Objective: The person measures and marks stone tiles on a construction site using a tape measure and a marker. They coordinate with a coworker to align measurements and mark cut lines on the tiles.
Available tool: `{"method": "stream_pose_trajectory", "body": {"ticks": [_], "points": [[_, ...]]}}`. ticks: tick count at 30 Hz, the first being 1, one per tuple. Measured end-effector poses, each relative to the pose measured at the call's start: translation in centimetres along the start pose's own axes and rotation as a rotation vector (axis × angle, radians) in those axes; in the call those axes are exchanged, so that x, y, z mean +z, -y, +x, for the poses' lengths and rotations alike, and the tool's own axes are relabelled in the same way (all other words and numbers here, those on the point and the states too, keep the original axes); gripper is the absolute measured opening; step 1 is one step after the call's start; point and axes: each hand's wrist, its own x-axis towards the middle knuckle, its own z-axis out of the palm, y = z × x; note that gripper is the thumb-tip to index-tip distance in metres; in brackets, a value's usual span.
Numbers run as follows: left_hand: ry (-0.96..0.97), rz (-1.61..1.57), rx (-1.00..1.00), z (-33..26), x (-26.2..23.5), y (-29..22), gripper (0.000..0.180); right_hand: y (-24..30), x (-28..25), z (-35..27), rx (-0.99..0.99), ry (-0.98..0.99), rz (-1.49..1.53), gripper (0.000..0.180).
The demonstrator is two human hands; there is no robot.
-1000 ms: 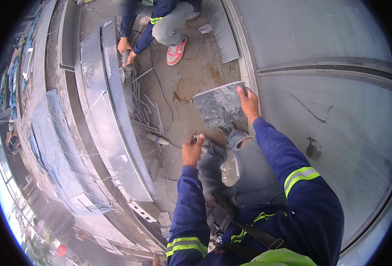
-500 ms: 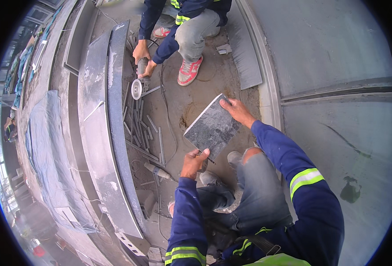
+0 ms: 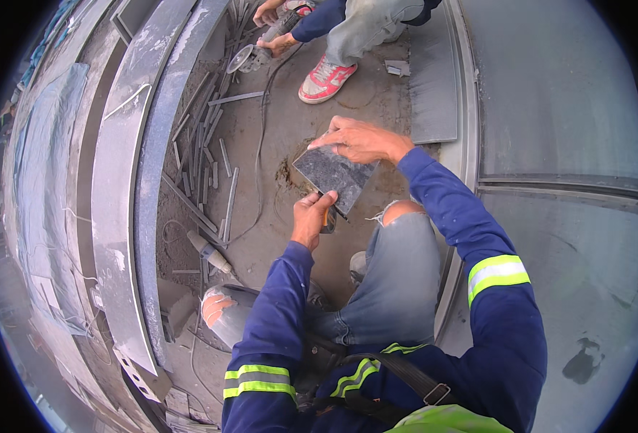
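A dark grey stone tile [image 3: 335, 175] with a mottled face is held tilted above the floor between my hands. My left hand [image 3: 312, 216] is closed on its near left edge, thumb on top. Under that hand shows part of a yellow and black object [image 3: 328, 220], mostly hidden, and a thin dark tip pokes out beside the thumb. My right hand [image 3: 362, 139] is closed over the tile's far edge, its fingers reaching toward the far left corner and covering part of it.
A co-worker at the top holds an angle grinder [image 3: 261, 49] with a pale disc. Several cut strips [image 3: 207, 144] litter the floor at left, beside long stone slabs [image 3: 128, 180]. A grey power tool [image 3: 209, 251] lies near my knee. A glass panel [image 3: 550, 274] stands at right.
My right hand has shifted from the tile's right corner to its far edge, toward the left. The tile is tilted differently. The view has swung, and the co-worker's grinder sits higher in it.
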Motion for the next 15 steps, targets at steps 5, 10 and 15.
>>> {"method": "stream_pose_trajectory", "body": {"ticks": [5, 10, 15], "points": [[-0.038, 0.080, -0.049, -0.1, 0.1, 1.3, 0.024, 0.6, 0.6, 2.7, 0.086, 0.069, -0.392, 0.040], [-0.051, 0.111, -0.058, 0.0, 0.0, 2.2, 0.022, -6.2, 0.8, 0.3, 0.466, -0.254, 0.021, 0.047], [-0.052, 0.033, -0.067, 1.0, 0.2, 2.8, 0.026, -10.7, 10.7, -7.3, 0.988, -0.165, 1.169, 0.090]]}}
